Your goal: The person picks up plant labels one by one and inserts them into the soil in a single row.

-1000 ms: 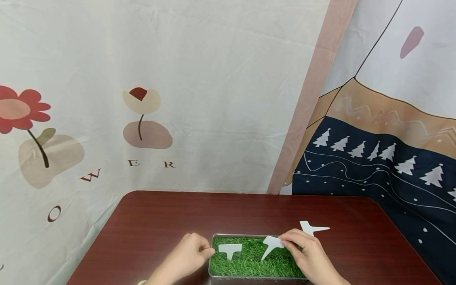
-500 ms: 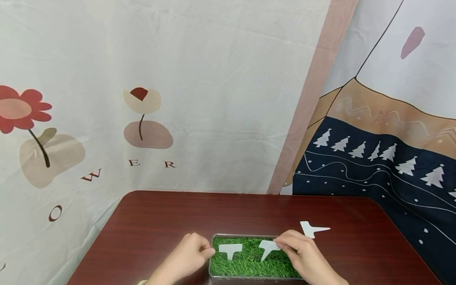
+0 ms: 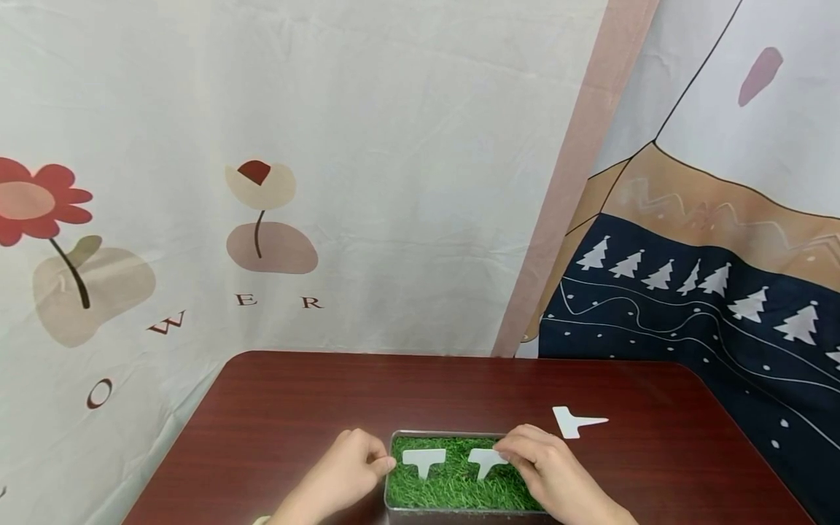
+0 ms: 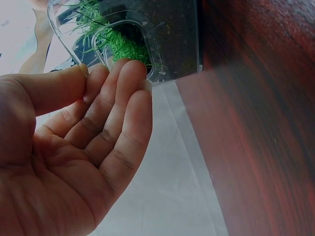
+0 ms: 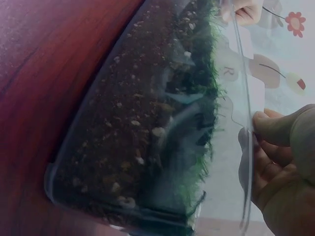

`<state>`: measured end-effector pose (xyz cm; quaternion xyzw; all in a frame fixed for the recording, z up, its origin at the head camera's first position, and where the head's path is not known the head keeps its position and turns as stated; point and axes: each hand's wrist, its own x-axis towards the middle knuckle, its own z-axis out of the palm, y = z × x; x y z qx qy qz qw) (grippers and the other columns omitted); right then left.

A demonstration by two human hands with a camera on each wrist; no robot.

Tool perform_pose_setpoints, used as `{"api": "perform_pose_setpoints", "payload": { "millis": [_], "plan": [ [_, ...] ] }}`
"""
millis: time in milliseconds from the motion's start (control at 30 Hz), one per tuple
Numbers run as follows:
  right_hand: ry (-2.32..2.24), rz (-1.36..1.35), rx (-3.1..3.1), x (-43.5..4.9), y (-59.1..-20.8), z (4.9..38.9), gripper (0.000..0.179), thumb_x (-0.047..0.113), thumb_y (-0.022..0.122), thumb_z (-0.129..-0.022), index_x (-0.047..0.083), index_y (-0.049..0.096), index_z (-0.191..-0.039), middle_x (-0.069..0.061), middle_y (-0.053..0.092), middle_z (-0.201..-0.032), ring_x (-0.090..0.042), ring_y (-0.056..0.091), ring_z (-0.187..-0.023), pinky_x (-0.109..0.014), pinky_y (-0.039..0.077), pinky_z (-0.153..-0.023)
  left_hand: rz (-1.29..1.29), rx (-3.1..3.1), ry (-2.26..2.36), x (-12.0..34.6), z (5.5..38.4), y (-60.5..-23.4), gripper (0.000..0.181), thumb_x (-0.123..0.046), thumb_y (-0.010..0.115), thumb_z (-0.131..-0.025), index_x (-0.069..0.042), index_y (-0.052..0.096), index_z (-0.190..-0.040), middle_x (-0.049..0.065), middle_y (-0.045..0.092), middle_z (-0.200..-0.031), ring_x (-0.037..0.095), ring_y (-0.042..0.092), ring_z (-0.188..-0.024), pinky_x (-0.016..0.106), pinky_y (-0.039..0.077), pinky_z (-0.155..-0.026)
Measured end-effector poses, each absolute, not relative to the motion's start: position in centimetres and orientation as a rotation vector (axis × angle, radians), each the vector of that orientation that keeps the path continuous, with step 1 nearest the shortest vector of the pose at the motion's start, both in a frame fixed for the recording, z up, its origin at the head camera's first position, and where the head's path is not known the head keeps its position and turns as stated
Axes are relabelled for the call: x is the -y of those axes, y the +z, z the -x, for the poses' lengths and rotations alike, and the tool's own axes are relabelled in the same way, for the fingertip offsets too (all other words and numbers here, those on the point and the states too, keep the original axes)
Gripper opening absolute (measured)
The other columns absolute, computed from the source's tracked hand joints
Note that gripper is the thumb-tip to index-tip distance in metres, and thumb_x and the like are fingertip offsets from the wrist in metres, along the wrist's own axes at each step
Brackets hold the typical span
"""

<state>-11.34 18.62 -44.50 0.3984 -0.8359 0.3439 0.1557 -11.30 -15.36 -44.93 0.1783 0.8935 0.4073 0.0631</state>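
A clear plastic planter box (image 3: 459, 515) holds dark soil and dense green grass (image 3: 453, 497). My left hand (image 3: 349, 467) is at its left wall; in the left wrist view the thumb (image 4: 61, 88) and forefinger pinch the clear rim. A white T-shaped plant label (image 3: 424, 459) stands upright in the left part of the grass. With thumb and fingertips, my right hand (image 3: 547, 467) pinches the right end of a second T-shaped plant label (image 3: 484, 459), whose stem points down into the grass. Soil with pale specks (image 5: 123, 123) shows through the wall in the right wrist view.
A third white plant label (image 3: 574, 422) lies flat on the red-brown wooden table (image 3: 295, 394), behind the right hand, its pointed stem to the right. A printed cloth (image 3: 394, 182) hangs behind the table's far edge.
The right hand has moved left and slightly down with its label, which has gone from tilted to nearly upright as its stem sinks lower at the grass. The left hand has stayed put.
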Motion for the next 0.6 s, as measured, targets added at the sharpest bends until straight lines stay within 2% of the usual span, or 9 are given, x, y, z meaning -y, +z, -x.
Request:
{"api": "perform_pose_setpoints", "payload": {
  "millis": [600],
  "plan": [
    [0.896,-1.174,2.365,-17.91,-44.92,11.46,0.039,-0.012,0.078,-0.085,0.017,0.073,-0.111,0.010,0.069,-0.106,-0.006,0.065,-0.094,-0.010,0.050,-0.082,-0.515,-2.694,1.228,15.37,11.25,-44.82,0.028,-0.015,0.073,-0.095,-0.017,0.067,-0.068,-0.009,0.062,-0.061,0.006,0.047,-0.055,0.028,0.043,-0.059]
  ]
}}
